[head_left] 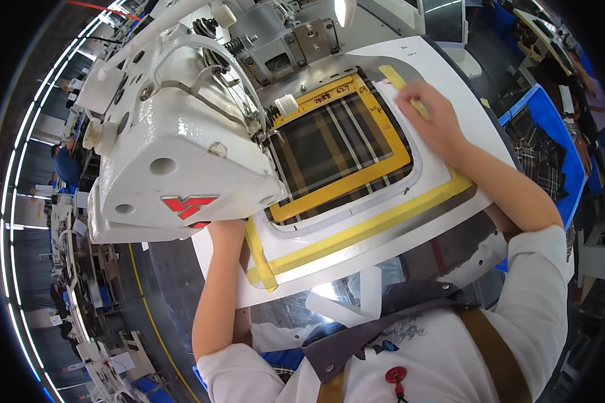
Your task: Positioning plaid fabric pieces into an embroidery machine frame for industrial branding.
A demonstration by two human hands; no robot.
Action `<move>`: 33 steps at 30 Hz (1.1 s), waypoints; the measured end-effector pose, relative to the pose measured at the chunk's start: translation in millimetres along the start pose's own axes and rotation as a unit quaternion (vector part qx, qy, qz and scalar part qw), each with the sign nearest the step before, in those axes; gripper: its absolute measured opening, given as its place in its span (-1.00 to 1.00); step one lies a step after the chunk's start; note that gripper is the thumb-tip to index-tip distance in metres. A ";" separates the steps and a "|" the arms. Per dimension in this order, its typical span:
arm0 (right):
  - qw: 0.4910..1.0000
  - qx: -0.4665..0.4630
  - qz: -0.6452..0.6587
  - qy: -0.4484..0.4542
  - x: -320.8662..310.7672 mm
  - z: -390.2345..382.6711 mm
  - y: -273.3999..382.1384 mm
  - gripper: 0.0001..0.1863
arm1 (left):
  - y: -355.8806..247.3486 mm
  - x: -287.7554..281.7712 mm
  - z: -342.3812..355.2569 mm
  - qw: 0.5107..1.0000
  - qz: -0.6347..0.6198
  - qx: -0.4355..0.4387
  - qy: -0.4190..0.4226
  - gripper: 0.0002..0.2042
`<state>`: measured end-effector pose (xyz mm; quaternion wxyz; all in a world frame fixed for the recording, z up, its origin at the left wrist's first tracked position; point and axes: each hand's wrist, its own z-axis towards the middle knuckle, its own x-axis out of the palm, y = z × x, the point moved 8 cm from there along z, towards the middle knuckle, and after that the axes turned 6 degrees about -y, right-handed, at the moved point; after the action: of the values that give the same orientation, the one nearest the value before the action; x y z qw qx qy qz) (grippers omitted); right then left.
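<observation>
A yellow frame [395, 141] lies over dark plaid fabric [329, 144] with brown and white stripes, on a white board edged with yellow tape [363, 226]. Beside the frame's far right corner is my right hand [433, 121], its fingers curled together over a strip of yellow tape. What those fingers hold, if anything, does not show. My left hand [227, 230] reaches behind the white sewing machine head [188, 148], with only the wrist end visible and the fingers hidden. The machine head covers the left edge of the frame.
At the right stands a blue bin [551, 127] with plaid pieces in it. White strips [356, 295] lie on the glossy surface at my front. Metal machine parts [292, 47] rise behind the board. More workstations and a person [67, 164] are farther left.
</observation>
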<state>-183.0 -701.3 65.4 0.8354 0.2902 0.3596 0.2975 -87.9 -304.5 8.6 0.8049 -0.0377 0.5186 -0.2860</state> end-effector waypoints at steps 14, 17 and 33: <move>0.929 -0.210 -0.168 0.254 10.4 -107.5 77.1 -0.59 | -150.7 -27.6 -77.1 0.951 -0.069 0.225 0.200 -0.41; 0.929 -0.219 -0.177 0.239 8.6 -107.0 79.5 -0.59 | -148.4 -26.0 -78.9 0.951 -0.067 0.218 0.209 -0.41; 0.921 -0.225 -0.212 0.239 13.2 -108.8 80.7 -0.57 | -146.2 -33.1 -80.6 0.957 -0.048 0.231 0.166 -0.46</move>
<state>-283.0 -609.7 53.8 0.8116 -0.0682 0.5250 0.2471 -228.4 -390.9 50.7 0.6796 0.1726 0.5622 -0.4385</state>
